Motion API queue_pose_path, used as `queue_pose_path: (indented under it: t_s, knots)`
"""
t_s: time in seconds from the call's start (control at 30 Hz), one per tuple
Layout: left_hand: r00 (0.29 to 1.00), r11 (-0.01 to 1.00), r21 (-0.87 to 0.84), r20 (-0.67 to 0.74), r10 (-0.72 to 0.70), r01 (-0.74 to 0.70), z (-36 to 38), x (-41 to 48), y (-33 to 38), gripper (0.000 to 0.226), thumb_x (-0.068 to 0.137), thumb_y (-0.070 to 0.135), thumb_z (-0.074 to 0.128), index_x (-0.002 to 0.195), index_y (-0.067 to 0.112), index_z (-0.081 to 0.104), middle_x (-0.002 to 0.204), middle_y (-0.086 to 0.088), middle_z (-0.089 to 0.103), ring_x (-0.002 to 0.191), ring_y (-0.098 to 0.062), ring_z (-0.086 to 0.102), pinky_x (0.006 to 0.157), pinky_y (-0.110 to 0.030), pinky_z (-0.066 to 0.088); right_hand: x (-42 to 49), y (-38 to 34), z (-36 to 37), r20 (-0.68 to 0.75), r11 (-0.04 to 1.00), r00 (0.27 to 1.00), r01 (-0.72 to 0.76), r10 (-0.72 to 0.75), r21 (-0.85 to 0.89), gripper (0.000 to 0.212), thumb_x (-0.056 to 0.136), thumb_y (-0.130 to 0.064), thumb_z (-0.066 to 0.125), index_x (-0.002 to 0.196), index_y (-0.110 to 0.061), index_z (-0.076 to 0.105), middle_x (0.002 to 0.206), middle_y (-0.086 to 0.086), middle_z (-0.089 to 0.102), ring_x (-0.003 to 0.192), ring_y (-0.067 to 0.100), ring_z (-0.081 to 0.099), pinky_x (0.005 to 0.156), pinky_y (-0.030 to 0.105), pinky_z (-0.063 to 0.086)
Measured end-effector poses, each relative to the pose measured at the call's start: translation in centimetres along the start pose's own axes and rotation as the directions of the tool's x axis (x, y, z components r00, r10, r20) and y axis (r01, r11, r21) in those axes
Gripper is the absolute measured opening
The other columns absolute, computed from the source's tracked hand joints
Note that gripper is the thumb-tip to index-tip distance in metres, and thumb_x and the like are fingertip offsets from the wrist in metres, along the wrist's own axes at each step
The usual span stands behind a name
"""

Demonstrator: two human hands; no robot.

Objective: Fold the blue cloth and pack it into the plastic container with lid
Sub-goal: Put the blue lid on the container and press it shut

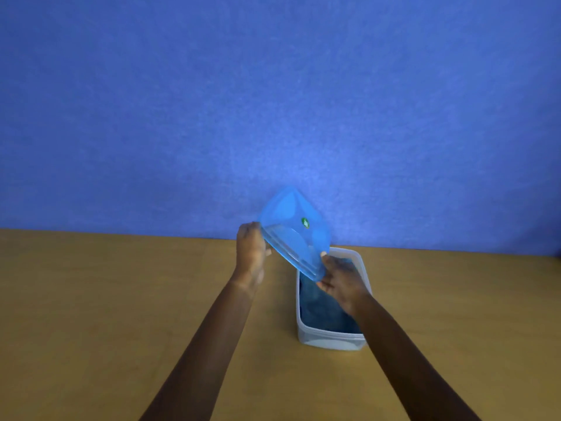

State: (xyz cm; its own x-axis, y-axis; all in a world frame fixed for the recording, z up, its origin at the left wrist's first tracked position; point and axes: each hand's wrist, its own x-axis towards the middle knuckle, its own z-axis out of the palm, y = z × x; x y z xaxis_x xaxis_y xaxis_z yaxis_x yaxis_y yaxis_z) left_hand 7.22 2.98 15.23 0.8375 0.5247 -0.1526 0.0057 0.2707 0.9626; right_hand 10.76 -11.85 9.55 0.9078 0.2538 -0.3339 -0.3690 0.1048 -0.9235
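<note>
Both my left hand [250, 253] and right hand [340, 281] grip the lid [296, 235] edges; light, bendy, slippery; cloth [321, 308] packed beneath the right.

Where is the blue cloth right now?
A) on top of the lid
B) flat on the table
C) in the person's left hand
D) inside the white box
D: the cloth lies folded inside the box, while both hands, left and right, hold the lid tilted in the air above it.
</note>
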Motion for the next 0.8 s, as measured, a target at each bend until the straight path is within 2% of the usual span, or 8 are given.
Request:
queue_pose_path:
  t_s: [0.1, 0.2, 0.23, 0.33, 0.43, 0.53, 0.67, 0.8]
  knots:
    - [1.000, 0.992, 0.125, 0.020, -0.017, 0.015, 0.6, -0.6, -2.2, 0.029, 0.101, 0.017, 0.026, 0.092, 0.007, 0.051, 0.085, -0.009, 0.060, 0.051, -0.009, 0.062, 0.040, -0.015, 0.044, 0.1, -0.8, -3.1, -0.035, 1.000, 0.999, 0.002, -0.002, 0.005, 0.019, 0.097, -0.018, 0.043, 0.085, -0.017, 0.058, 0.083, -0.001, 0.060, 0.070, 0.011, 0.056, 0.058, 0.019, 0.048]
    - [0.995, 0.967, 0.238, 0.023, -0.100, 0.092, 1.0, -0.5, -4.9, 0.042, 0.102, 0.026, 0.027, 0.080, 0.005, 0.055, 0.052, -0.007, 0.057, 0.022, -0.003, 0.050, 0.025, -0.007, 0.028, 0.0, -0.9, -5.9, -0.046, 1.000, 0.999, 0.006, -0.007, -0.005, 0.020, 0.097, -0.012, 0.045, 0.113, -0.007, 0.057, 0.097, 0.009, 0.061, 0.073, 0.016, 0.059, 0.052, 0.017, 0.055]
    - [0.988, 0.951, 0.279, 0.028, -0.150, 0.136, 1.1, -0.4, -5.7, 0.040, 0.101, 0.027, 0.030, 0.081, 0.003, 0.056, 0.051, -0.008, 0.057, 0.024, -0.005, 0.050, 0.025, -0.007, 0.028, 0.1, -0.7, -6.6, -0.063, 1.000, 0.998, -0.001, -0.001, -0.030, 0.025, 0.096, -0.010, 0.046, 0.119, -0.005, 0.054, 0.102, 0.012, 0.060, 0.073, 0.017, 0.059, 0.051, 0.017, 0.055]
    - [0.956, 0.877, 0.399, 0.005, -0.294, 0.268, 1.4, -0.1, -8.0, 0.022, 0.096, 0.021, 0.044, 0.089, 0.002, 0.053, 0.084, -0.017, 0.058, 0.063, -0.022, 0.058, 0.032, -0.015, 0.041, 0.2, 0.1, -8.0, -0.123, 0.986, 0.992, -0.045, 0.026, -0.160, 0.030, 0.095, -0.008, 0.048, 0.125, -0.003, 0.052, 0.103, 0.013, 0.057, 0.070, 0.017, 0.056, 0.052, 0.020, 0.051]
    - [0.946, 0.821, 0.495, -0.005, -0.325, 0.284, 1.8, -0.4, -9.6, 0.023, 0.088, 0.009, 0.050, 0.091, -0.012, 0.058, 0.095, -0.031, 0.062, 0.075, -0.037, 0.065, 0.051, -0.030, 0.050, 0.2, 1.2, -8.9, -0.169, 0.951, 0.985, -0.086, 0.036, -0.297, 0.032, 0.094, -0.011, 0.052, 0.125, -0.005, 0.053, 0.100, 0.011, 0.059, 0.065, 0.014, 0.055, 0.057, 0.023, 0.044]
    - [0.956, 0.763, 0.601, -0.005, -0.293, 0.237, 1.9, -0.9, -10.6, 0.037, 0.084, 0.007, 0.051, 0.107, -0.022, 0.056, 0.115, -0.039, 0.060, 0.105, -0.047, 0.062, 0.081, -0.050, 0.055, 0.2, 2.1, -9.7, -0.210, 0.912, 0.978, -0.076, -0.012, -0.404, 0.030, 0.092, -0.010, 0.053, 0.122, -0.003, 0.056, 0.096, 0.010, 0.060, 0.060, 0.010, 0.054, 0.052, 0.020, 0.046]
    - [0.978, 0.701, 0.703, 0.039, -0.206, 0.120, 2.0, -1.7, -10.9, 0.034, 0.086, 0.012, 0.054, 0.103, -0.017, 0.060, 0.113, -0.033, 0.064, 0.104, -0.041, 0.064, 0.087, -0.048, 0.055, 0.0, 2.8, -10.2, -0.232, 0.850, 0.965, -0.020, -0.121, -0.526, 0.027, 0.090, -0.009, 0.054, 0.114, 0.001, 0.061, 0.099, 0.022, 0.069, 0.082, 0.030, 0.063, 0.082, 0.045, 0.052]
    - [0.991, 0.667, 0.744, 0.051, -0.121, 0.043, 2.3, -2.3, -10.8, 0.030, 0.087, 0.012, 0.056, 0.092, -0.017, 0.061, 0.104, -0.032, 0.066, 0.098, -0.039, 0.064, 0.077, -0.042, 0.051, -0.4, 3.2, -10.5, -0.274, 0.817, 0.943, -0.005, -0.187, -0.577, 0.024, 0.090, -0.014, 0.055, 0.110, -0.002, 0.064, 0.095, 0.020, 0.072, 0.079, 0.024, 0.063, 0.076, 0.038, 0.051]
